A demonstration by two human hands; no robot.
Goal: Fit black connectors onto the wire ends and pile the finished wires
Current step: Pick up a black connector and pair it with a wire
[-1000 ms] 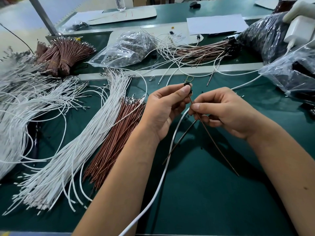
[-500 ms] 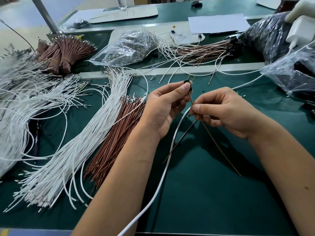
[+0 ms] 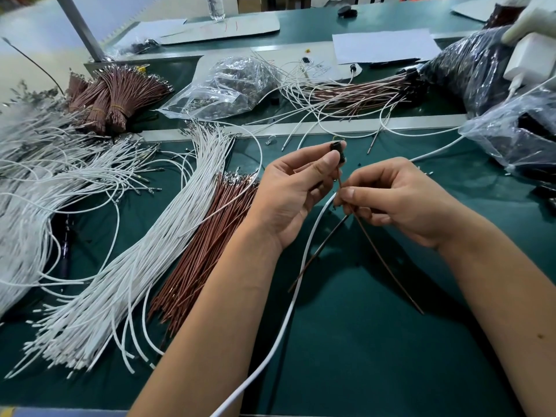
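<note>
- Head view, far left: loose white wires (image 3: 45,182) fanned over the green mat (image 3: 361,341), a banded brown bundle (image 3: 111,97) behind them.
- Next right: straight stock, white wire sheaf (image 3: 144,266) with a brown wire sheaf (image 3: 207,245) just beside it. Terminals point away from the person.
- Left hand (image 3: 294,200): thumb and forefinger pinch the black connector (image 3: 337,149), raised off the mat; other fingers loosely curled.
- Brown wire (image 3: 379,251): upper end runs into the connector's underside, tail trails down to the mat. Can't tell if the terminal is fully seated.
- Right hand (image 3: 400,203): thumb and forefinger pinch that wire just below the connector, feeding it up. A second brown strand (image 3: 319,251) drops from the same grip; whether it's already in the housing is unclear.
- White cable (image 3: 288,311) crosses under both hands; looks like a charger lead, not stock.
- Behind, centre to right: clear bag (image 3: 228,85), finished pile (image 3: 361,91) of wires with black ends, dark bags (image 3: 469,64).
- Risks, my read: pinch sits a bit below the entry, so a hard push could buckle the thin wire. Off-axis terminal may jam or half-seat, then pull out later. Trailing tails could snag the cable or drag stock when carried to the pile.
</note>
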